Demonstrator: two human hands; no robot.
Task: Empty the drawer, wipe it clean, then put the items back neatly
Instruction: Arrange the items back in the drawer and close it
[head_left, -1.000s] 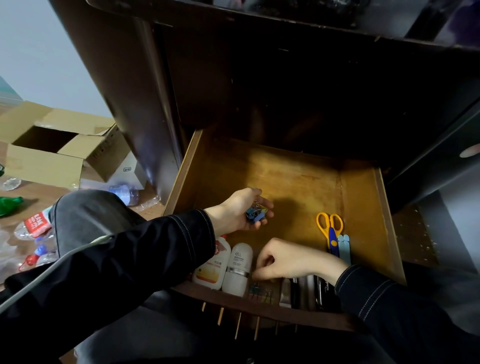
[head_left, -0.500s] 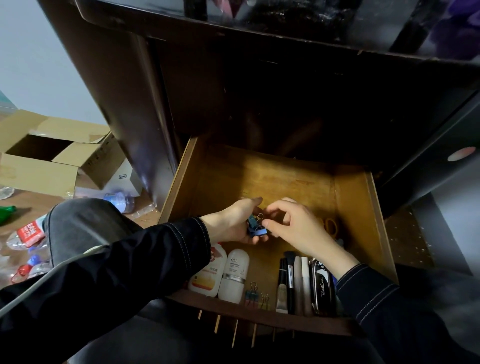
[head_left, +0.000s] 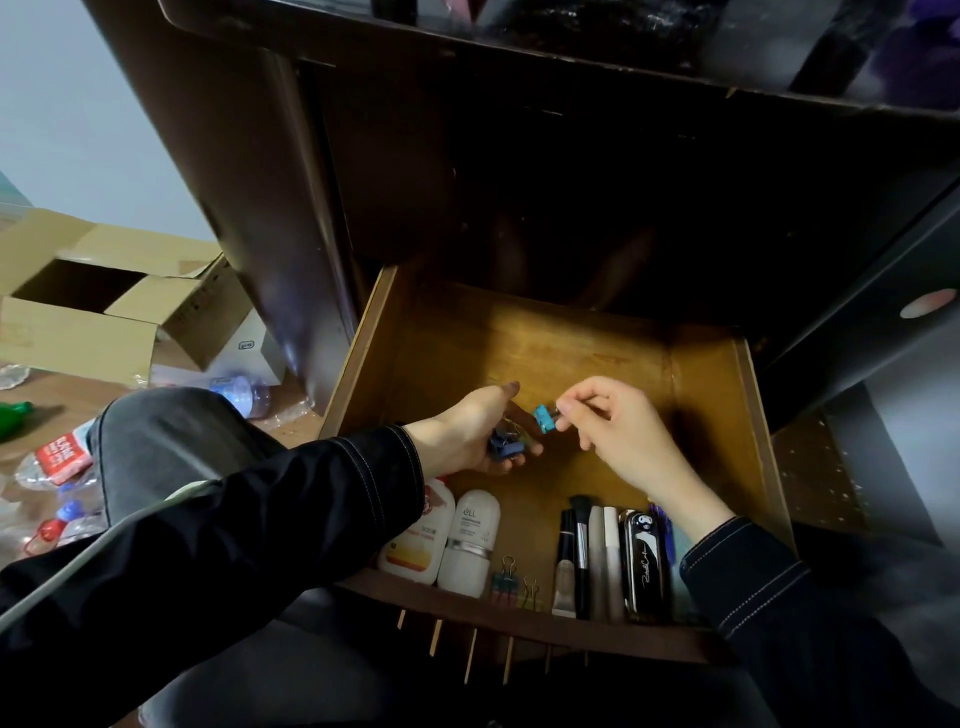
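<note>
clip: teal binder clip (head_left: 543, 417) over mid-drawer; right hand (head_left: 618, 431) pinches it by the wire handle.
stock: left hand (head_left: 467, 436) cupped round a bunch of blue clips (head_left: 504, 448), just beside the teal one.
drawer: drawer (head_left: 753, 415) pulled open, items lined along the front edge.
step: looks like put-back, clips going in one at a time.
how: set it beside the front clips (head_left: 506, 577), handles the same way, clear of the brushes (head_left: 579, 545).
text: "ELL" on the white bottle (head_left: 470, 545); script on the black case (head_left: 644, 566) not legible; red label on the floor bottle (head_left: 62, 452) too small to read.
</note>
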